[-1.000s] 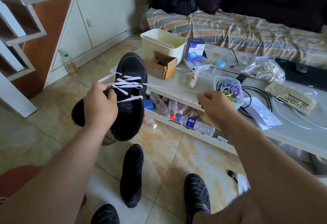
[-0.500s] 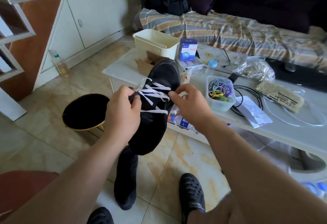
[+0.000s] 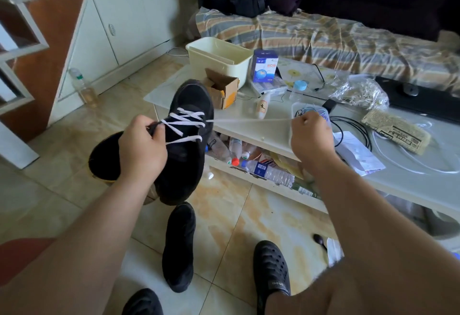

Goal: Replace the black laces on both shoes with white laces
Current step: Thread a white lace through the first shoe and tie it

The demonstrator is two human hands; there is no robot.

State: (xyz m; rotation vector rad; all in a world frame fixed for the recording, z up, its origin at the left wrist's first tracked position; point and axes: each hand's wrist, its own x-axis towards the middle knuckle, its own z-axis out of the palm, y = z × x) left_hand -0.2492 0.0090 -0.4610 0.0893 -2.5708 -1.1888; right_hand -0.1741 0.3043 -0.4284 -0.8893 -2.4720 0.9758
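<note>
Nearest me, at the bottom of the view, I see bare legs and two black perforated clogs (image 3: 271, 270) on a beige tiled floor (image 3: 268, 225); between the feet a second black shoe (image 3: 179, 247) lies flat on the tiles, and I cannot tell from here whether it carries any lace. Above that, my left hand (image 3: 140, 149) is curled around the collar of a black shoe (image 3: 185, 145) held up in the air, toe pointing away, with its thumb and fingers gripping the upper edge by the eyelets; a white lace (image 3: 185, 125) crosses the shoe's front in several rows. My right hand (image 3: 311, 138) is closed with its fingers pinching the free end of that lace, which runs taut and nearly level from the shoe to the hand. Behind the hands stands a low white table (image 3: 278, 130) with plastic bottles on its lower shelf; on top sit a cream tub (image 3: 219, 58), a small cardboard box (image 3: 221, 90) and a blue and white carton (image 3: 264, 66). Farthest off lies a striped blanket (image 3: 323, 38).
</note>
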